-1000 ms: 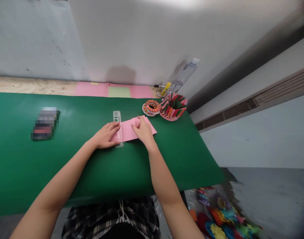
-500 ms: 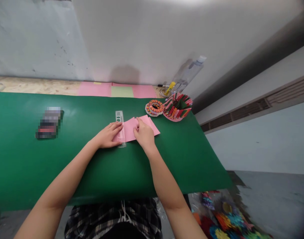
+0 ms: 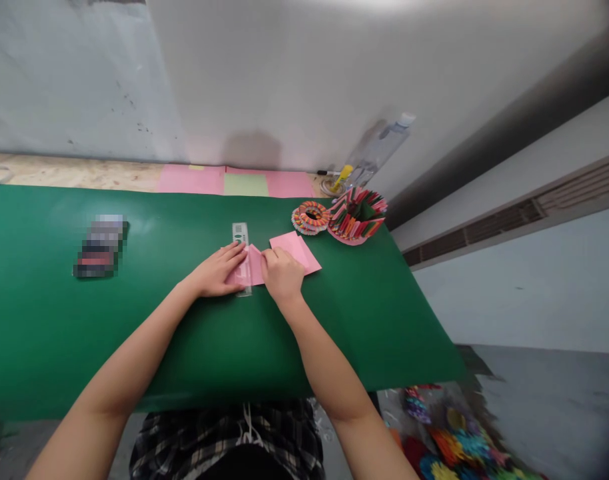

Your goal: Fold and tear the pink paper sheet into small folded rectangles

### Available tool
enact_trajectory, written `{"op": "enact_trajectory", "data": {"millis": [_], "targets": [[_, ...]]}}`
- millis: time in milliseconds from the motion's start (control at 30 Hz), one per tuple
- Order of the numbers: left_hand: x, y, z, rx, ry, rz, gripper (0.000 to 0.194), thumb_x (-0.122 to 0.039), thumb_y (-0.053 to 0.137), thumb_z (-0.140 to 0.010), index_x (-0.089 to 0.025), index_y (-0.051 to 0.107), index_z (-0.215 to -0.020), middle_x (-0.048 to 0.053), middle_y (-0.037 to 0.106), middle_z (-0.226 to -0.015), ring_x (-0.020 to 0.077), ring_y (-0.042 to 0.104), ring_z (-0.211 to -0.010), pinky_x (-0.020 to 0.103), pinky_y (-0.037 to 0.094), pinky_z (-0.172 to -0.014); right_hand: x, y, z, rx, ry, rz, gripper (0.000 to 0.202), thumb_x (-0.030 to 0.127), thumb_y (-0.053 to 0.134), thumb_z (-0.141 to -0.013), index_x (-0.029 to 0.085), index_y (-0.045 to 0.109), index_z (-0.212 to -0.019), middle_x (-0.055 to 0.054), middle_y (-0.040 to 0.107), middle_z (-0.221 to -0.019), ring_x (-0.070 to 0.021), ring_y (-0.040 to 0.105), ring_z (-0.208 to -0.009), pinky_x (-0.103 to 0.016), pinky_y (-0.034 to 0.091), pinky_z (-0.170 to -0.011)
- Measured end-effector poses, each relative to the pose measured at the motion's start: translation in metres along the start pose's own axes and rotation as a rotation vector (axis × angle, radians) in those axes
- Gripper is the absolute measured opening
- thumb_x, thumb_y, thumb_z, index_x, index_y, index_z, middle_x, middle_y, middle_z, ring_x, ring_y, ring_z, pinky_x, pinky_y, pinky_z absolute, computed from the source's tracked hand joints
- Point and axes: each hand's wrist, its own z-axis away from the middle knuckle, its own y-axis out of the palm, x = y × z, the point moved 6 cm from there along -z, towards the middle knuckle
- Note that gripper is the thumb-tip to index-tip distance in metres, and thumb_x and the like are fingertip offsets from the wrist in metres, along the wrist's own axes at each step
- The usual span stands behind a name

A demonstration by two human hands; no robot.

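Note:
My left hand (image 3: 218, 270) lies flat, fingers stretched out, pressing a clear plastic ruler (image 3: 242, 233) onto a sheet of pink paper (image 3: 256, 267). The ruler lies across the paper, one end showing beyond my fingers. Closed on the pink paper just right of the ruler is my right hand (image 3: 283, 270); the paper is raised into a peak between the two hands. My right fingertips are partly hidden. More pink paper (image 3: 295, 247) sticks out beyond my right hand, with its layers slightly offset.
A round folded-paper ring (image 3: 310, 217) and a larger piece of folded paper (image 3: 357, 217) stand at the right. Behind them are a clear bottle (image 3: 382, 150) and a yellow stick (image 3: 342, 177). A blurred-out phone-like object (image 3: 100, 247) lies left on the green table (image 3: 209, 360). Pink sheets (image 3: 192, 180) line the wall.
My right hand has moved left toward the ruler, curling its fingers around the pink paper and lifting part of it. My left hand and the ruler stay in place.

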Motion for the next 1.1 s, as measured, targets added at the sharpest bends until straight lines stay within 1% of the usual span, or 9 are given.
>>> {"op": "enact_trajectory", "data": {"millis": [200,367,467,567,667,733,833,933,1100], "targets": [[0.000,0.000,0.000,-0.002,-0.004,-0.014,0.086,-0.061,0.048,-0.080,-0.007,0.026,-0.143,0.018,0.020,-0.152,0.0308,0.014,-0.141,0.045,0.018,-0.113,-0.013,0.000,-0.004,0.004,0.094,-0.217,0.023,0.027,0.045,-0.089,0.018,0.066,-0.092,-0.007,0.069,-0.088,-0.0179,0.062,-0.077,-0.026,0.039,-0.061],[0.000,0.000,0.001,-0.023,0.004,-0.016,0.086,-0.062,0.047,-0.080,-0.009,0.025,-0.144,0.018,0.020,-0.152,0.0314,0.015,-0.141,0.046,0.019,-0.112,-0.018,-0.003,-0.005,0.037,0.136,-0.542,0.022,0.032,0.051,-0.084,0.018,0.066,-0.078,-0.005,0.069,-0.073,-0.0163,0.061,-0.064,-0.028,0.044,-0.066],[0.001,0.001,0.002,-0.045,0.009,-0.009,0.085,-0.062,0.048,-0.080,-0.012,0.025,-0.144,0.016,0.021,-0.152,0.0313,0.015,-0.141,0.047,0.020,-0.112,-0.012,0.002,-0.004,0.135,0.109,-0.677,0.022,0.032,0.052,-0.083,0.018,0.064,-0.071,-0.003,0.067,-0.068,-0.0152,0.060,-0.063,-0.027,0.045,-0.065],[0.001,0.001,0.002,-0.060,0.018,-0.004,0.081,-0.059,0.050,-0.080,-0.011,0.029,-0.142,0.017,0.025,-0.151,0.0318,0.018,-0.140,0.047,0.021,-0.112,0.000,0.008,-0.002,0.254,0.005,-0.811,0.031,0.035,0.042,-0.090,0.017,0.064,-0.078,-0.003,0.068,-0.077,-0.0147,0.061,-0.073,-0.026,0.046,-0.071],[0.000,-0.002,0.003,-0.085,0.026,-0.005,0.078,-0.056,0.053,-0.079,-0.011,0.035,-0.139,0.017,0.031,-0.148,0.0330,0.020,-0.139,0.048,0.021,-0.113,0.007,0.010,-0.001,0.319,-0.064,-0.958,0.043,0.042,0.027,-0.096,0.018,0.063,-0.099,-0.004,0.069,-0.098,-0.0152,0.063,-0.092,-0.028,0.046,-0.084],[0.000,-0.004,0.003,-0.107,0.030,-0.011,0.075,-0.057,0.054,-0.078,-0.013,0.039,-0.137,0.016,0.034,-0.146,0.0338,0.024,-0.137,0.049,0.021,-0.113,0.008,0.012,0.000,0.365,-0.099,-0.954,0.041,0.041,0.030,-0.096,0.019,0.060,-0.112,-0.007,0.066,-0.114,-0.0175,0.060,-0.106,-0.032,0.044,-0.094],[-0.002,-0.007,0.003,-0.118,0.052,-0.009,0.070,-0.058,0.054,-0.078,-0.016,0.045,-0.133,0.014,0.044,-0.139,0.0331,0.033,-0.132,0.049,0.023,-0.112,0.010,0.015,0.003,0.439,-0.211,-0.822,0.039,0.032,0.042,-0.091,0.015,0.056,-0.124,-0.012,0.053,-0.134,-0.0218,0.048,-0.125,-0.039,0.035,-0.107],[-0.003,-0.010,0.002,-0.128,0.083,0.001,0.073,-0.061,0.054,-0.077,-0.014,0.045,-0.132,0.015,0.048,-0.134,0.0317,0.038,-0.129,0.048,0.025,-0.111,0.010,0.018,0.005,0.498,-0.331,-0.705,0.043,0.024,0.044,-0.089,0.014,0.051,-0.130,-0.012,0.043,-0.142,-0.0223,0.039,-0.133,-0.042,0.029,-0.112],[-0.002,-0.012,0.003,-0.131,0.118,0.002,0.080,-0.064,0.055,-0.075,-0.014,0.041,-0.136,0.014,0.043,-0.140,0.0309,0.034,-0.132,0.046,0.023,-0.112,0.006,0.024,0.006,0.548,-0.414,-0.592,0.051,0.017,0.047,-0.086,0.016,0.043,-0.137,-0.009,0.029,-0.149,-0.0217,0.029,-0.138,-0.042,0.026,-0.114]]}}
